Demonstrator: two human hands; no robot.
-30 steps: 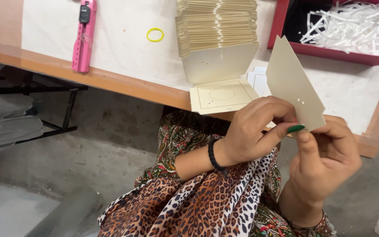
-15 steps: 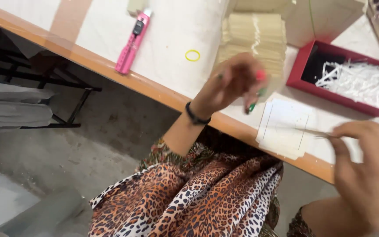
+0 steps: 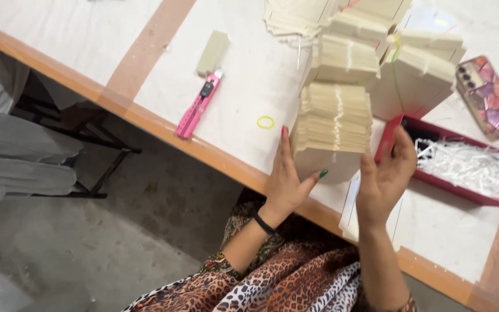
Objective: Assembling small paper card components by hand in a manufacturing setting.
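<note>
Entry, as I read it from the head camera, all places taken from the cream card stack [image 3: 335, 124].

Left hand [image 3: 287, 176]: flat against the stack's left side, fingers straight and together, thumb spread toward its lower edge. It presses rather than clamps.

Right hand [image 3: 385, 176]: at the stack's right side, fingers open and slightly curled; I cannot tell whether they touch the cards or stand just off them.

Card stack: upright at the near part of the worktop [image 3: 76, 34], squared between the two hands, a white band running down its face.

Behind the stack: further bundles of cards [image 3: 417, 63], leaning against one another.

Right of the stack: a red tray [image 3: 469, 193] of white paper strips; beyond it a phone in a patterned case [image 3: 488, 97].

Below the stack, under the right wrist: a flat white sheet [image 3: 350, 211] at the worktop edge.

Left of the stack: a yellow rubber band [image 3: 265, 122], then a pink box cutter [image 3: 198, 104] and a small beige block [image 3: 213, 52].

Progress, in my judgement: several bundles look finished; this one looks gathered and aligned. The loose band lies unused.
</note>
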